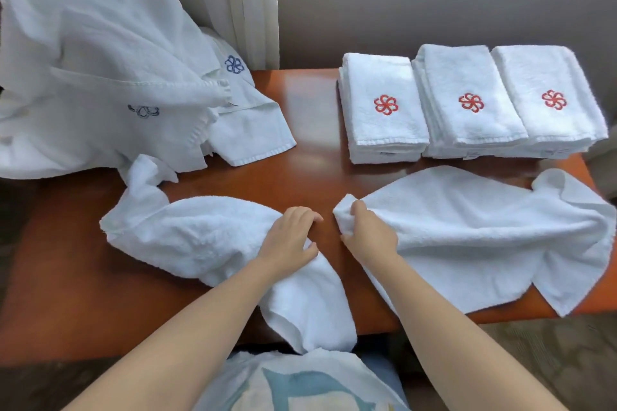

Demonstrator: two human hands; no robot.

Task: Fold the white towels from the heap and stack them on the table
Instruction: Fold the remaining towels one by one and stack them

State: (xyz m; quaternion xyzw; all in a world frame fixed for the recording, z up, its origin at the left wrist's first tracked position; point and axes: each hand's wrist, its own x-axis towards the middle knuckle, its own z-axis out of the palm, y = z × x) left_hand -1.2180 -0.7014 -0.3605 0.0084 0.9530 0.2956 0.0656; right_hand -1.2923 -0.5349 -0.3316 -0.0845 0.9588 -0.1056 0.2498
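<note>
Head: three stacks (384, 117), two loose towels (484, 233)

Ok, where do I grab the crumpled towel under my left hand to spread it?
Likely the crumpled towel by its end hanging off the table toward you: the hem lies open there; pinch a corner from your side. Its far end is twisted. Your left hand rests on it; your right hand grips the other towel.

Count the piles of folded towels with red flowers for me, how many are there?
3, in a row at the far right of the table: the left pile, the middle pile and the right pile. Each may hide more towels underneath.
</note>
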